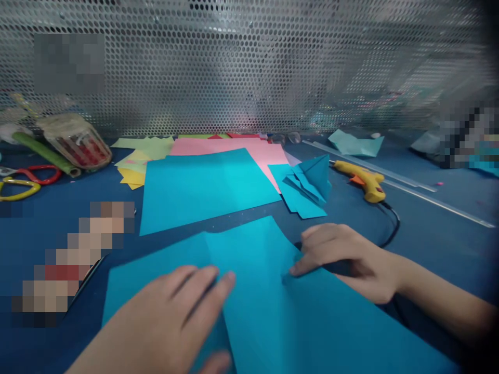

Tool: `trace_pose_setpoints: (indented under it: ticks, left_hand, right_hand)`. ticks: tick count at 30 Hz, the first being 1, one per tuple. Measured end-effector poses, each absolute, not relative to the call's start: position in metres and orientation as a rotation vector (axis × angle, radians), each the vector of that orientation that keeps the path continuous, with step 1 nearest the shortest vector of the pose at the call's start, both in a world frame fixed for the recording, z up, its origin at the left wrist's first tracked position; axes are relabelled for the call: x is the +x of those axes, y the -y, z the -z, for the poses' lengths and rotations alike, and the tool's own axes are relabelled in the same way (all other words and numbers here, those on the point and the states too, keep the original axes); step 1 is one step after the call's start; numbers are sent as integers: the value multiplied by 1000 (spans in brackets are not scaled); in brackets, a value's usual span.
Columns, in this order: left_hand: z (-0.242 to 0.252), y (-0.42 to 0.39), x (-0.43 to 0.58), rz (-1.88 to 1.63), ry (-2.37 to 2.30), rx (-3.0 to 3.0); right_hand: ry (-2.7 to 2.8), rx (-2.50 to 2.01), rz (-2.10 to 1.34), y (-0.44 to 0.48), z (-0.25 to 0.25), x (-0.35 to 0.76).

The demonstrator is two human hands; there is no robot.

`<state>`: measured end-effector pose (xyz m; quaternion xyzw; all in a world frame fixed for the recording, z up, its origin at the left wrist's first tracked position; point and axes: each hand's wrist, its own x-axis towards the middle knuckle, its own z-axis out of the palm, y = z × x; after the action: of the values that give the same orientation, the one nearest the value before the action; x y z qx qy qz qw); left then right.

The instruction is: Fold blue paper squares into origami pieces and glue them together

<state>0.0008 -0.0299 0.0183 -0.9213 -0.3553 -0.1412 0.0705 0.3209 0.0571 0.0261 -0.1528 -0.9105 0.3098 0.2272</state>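
Note:
A large sheet of blue paper (253,280) with folds in it lies directly in front of me. My left hand (171,317) rests on its left part, palm down, fingers stretched out. At the sheet's right side my right hand (346,254) has its fingers curled, with the thumb and forefinger pinching the raised edge of the paper. Beyond it lies a second, flat blue sheet (206,189). Folded blue paper pieces (306,184) sit to the right of that sheet.
A yellow glue gun (364,182) with a black cord lies at the right, near clear glue sticks (440,202). Pink paper (230,147) and yellow scraps (134,176) are behind. Scissors (42,174) and a jar (78,143) stand left. A perforated metal panel (234,67) closes the back.

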Motion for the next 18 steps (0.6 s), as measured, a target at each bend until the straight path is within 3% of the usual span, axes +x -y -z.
trace_pose_setpoints:
  ticks: [8,18]
  left_hand:
    - [-17,13,-8,265,1121,-2716]
    - [-21,10,-3,175,993,-2733]
  right_hand:
    - [2171,-846,-1849,-65,-32,343]
    - [1896,-1394,-1357,-54,-16,309]
